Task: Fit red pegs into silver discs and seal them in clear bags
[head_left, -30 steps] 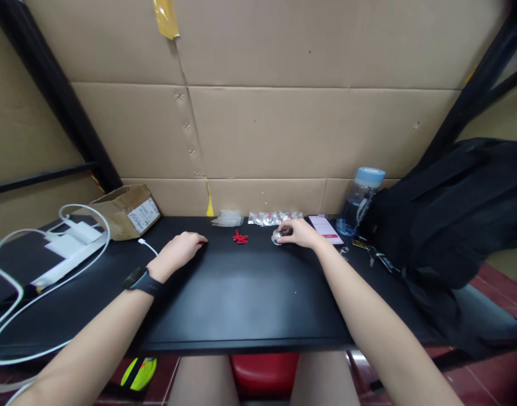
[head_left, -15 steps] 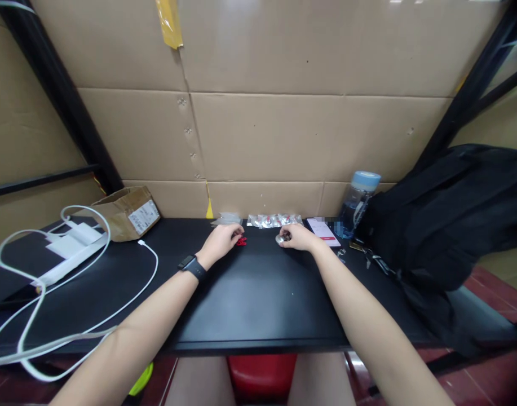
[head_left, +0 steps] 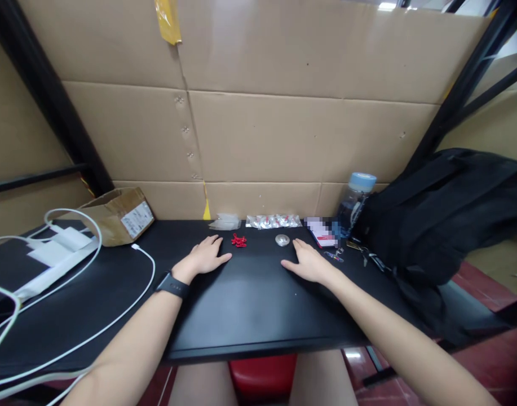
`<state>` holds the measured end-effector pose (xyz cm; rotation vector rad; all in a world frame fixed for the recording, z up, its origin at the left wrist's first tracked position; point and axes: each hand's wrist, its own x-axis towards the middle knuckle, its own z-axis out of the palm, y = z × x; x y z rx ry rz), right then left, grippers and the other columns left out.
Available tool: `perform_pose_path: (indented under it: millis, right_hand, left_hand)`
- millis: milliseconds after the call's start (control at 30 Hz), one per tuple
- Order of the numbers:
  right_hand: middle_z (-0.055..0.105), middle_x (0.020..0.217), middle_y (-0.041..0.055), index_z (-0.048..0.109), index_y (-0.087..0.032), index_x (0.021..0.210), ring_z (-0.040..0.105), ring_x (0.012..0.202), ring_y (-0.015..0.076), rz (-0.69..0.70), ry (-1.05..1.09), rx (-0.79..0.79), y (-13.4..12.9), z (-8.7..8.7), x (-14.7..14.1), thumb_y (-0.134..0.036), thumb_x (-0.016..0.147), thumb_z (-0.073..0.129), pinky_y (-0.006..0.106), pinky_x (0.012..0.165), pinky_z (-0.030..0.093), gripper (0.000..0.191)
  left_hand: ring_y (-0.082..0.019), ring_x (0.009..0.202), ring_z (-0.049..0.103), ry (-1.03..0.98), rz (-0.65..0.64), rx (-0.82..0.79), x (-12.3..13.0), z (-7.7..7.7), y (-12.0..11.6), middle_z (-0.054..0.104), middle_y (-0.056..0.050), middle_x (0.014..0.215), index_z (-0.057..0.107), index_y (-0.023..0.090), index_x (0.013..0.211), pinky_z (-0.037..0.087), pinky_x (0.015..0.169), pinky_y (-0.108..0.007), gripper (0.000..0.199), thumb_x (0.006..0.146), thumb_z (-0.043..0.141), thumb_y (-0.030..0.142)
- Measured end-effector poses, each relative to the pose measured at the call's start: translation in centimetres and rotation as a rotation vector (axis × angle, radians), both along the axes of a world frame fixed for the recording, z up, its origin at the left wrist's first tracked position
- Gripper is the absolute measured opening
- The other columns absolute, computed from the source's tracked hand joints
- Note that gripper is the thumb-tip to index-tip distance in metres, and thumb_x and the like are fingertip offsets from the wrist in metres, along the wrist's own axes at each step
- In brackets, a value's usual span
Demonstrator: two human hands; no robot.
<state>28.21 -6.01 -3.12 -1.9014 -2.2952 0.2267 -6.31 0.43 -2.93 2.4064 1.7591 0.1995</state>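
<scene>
My left hand (head_left: 205, 256) lies flat on the black table (head_left: 258, 299), thumb spread and fingers stretched out. Just to its right is a small heap of red cords (head_left: 238, 241), apart from the fingers. My right hand (head_left: 306, 262) also rests on the table with thumb and fingers apart, holding nothing. Left of its fingertips sits a small round silvery disc (head_left: 282, 240). Behind these, a row of clear packets with silvery round pieces (head_left: 273, 221) and a stack of clear plastic bags (head_left: 225, 221) lie along the cardboard wall.
On the right are a phone (head_left: 321, 232), keys (head_left: 365, 259), a blue-lidded bottle (head_left: 356, 203) and a black backpack (head_left: 444, 220). A cardboard box (head_left: 123, 217), a white power strip (head_left: 57, 265) and a looping white cable (head_left: 150, 282) occupy the left. Cardboard (head_left: 258, 135) walls the back.
Both hands have opened and drawn back towards me, the left away from the red cords and the right off the silvery disc. Both things now lie uncovered on the table.
</scene>
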Motion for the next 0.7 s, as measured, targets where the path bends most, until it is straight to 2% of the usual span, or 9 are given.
perform_pose_path:
  millis: [67,167,400,700]
  right_hand:
    - [0.019,0.168,0.0249,0.027,-0.001,0.16,0.022,0.156,0.0371,0.001,0.008,-0.015,-1.5,-1.1,0.1,-0.072,0.093,0.044,0.047,0.124,0.025,0.1]
    - [0.012,0.17,0.02,0.023,-0.004,0.162,0.01,0.159,0.0333,0.003,0.002,-0.024,-2.7,-2.1,0.1,-0.078,0.094,0.028,0.048,0.127,0.015,0.1]
    - [0.01,0.171,0.0164,0.02,-0.005,0.163,0.007,0.159,0.0311,-0.006,-0.016,-0.043,-2.8,-1.9,-0.3,-0.079,0.094,0.023,0.047,0.128,0.013,0.101]
    - [0.014,0.17,0.0163,0.022,-0.006,0.163,0.01,0.159,0.0317,-0.022,0.007,-0.028,-2.4,-2.2,-0.3,-0.078,0.095,0.025,0.049,0.126,0.013,0.099]
  left_hand:
    - [-0.043,0.152,0.027,0.036,0.079,-0.045,1.1,0.0,-1.0,0.028,-0.022,0.165,0.043,0.011,0.155,0.033,0.115,-0.064,0.083,0.093,0.042,0.066]
    - [-0.043,0.154,0.022,0.058,0.118,-0.067,2.1,0.0,-2.4,0.022,-0.018,0.167,0.036,0.014,0.159,0.028,0.115,-0.07,0.079,0.098,0.033,0.063]
    - [-0.041,0.156,0.018,0.02,0.073,0.045,1.4,-1.4,-5.1,0.022,-0.011,0.168,0.033,0.019,0.161,0.019,0.12,-0.067,0.079,0.098,0.03,0.067]
    - [-0.04,0.156,0.018,0.032,0.076,0.061,1.1,-1.9,-5.0,0.022,-0.01,0.169,0.034,0.022,0.161,0.02,0.12,-0.065,0.079,0.097,0.029,0.068]
